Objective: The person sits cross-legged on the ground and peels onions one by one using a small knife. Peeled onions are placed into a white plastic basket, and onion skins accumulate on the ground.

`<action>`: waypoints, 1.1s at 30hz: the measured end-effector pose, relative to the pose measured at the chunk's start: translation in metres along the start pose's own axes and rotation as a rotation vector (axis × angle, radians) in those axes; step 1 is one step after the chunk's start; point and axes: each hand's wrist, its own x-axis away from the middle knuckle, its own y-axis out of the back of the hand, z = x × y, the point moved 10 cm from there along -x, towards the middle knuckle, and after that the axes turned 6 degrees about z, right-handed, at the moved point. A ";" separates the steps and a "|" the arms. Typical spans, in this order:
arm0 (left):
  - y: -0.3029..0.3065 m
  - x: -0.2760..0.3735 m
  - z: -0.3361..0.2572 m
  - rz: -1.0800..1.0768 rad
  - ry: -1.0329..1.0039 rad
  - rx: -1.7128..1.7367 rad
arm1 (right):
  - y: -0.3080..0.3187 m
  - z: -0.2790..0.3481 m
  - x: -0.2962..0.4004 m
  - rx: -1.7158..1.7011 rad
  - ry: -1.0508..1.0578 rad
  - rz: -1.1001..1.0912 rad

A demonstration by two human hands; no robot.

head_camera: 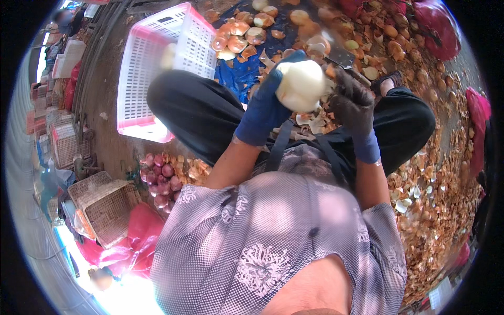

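My left hand (265, 104), in a blue work glove, is wrapped around a peeled white onion (302, 86). To the right of it, my right hand (352, 98) wears a dark, soiled glove with a blue cuff. Its fingers are curled round a knife (344, 60), whose blade points up and left beyond the onion. Most of the knife's handle is hidden. Under both hands, loose onion skins (315, 122) lie between my legs. Unpeeled brown onions (238, 43) are piled just ahead on a blue plastic sheet (232, 76).
A white and pink plastic crate (147, 75) stands by my left knee, with a blurred pale object (168, 55) inside. Red onions (159, 177) lie at my left side near a dirty basket (108, 208). Onion skins (429, 236) cover the floor at right. Pink sacks (439, 29) stand ahead right.
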 end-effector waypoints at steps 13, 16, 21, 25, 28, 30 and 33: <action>0.015 -0.004 0.009 -0.052 -0.045 0.152 | -0.003 0.013 -0.017 0.269 0.046 -0.047; 0.020 -0.005 0.013 -0.025 -0.039 0.309 | -0.002 0.024 -0.008 0.264 -0.037 -0.045; 0.036 -0.003 0.002 -0.046 -0.154 -0.039 | -0.037 0.051 -0.012 0.418 0.108 0.025; 0.042 0.000 -0.009 -0.107 -0.169 -0.099 | -0.040 0.032 -0.023 0.404 0.004 0.073; 0.039 0.008 -0.032 -0.184 -0.235 -0.081 | -0.019 0.009 -0.026 -0.111 -0.159 -0.089; 0.069 0.027 -0.062 -0.412 -0.319 -0.034 | 0.009 0.016 -0.029 -0.266 -0.159 -0.235; 0.123 0.048 -0.156 -0.326 -0.612 0.258 | 0.059 0.007 -0.033 -0.171 -0.194 -0.253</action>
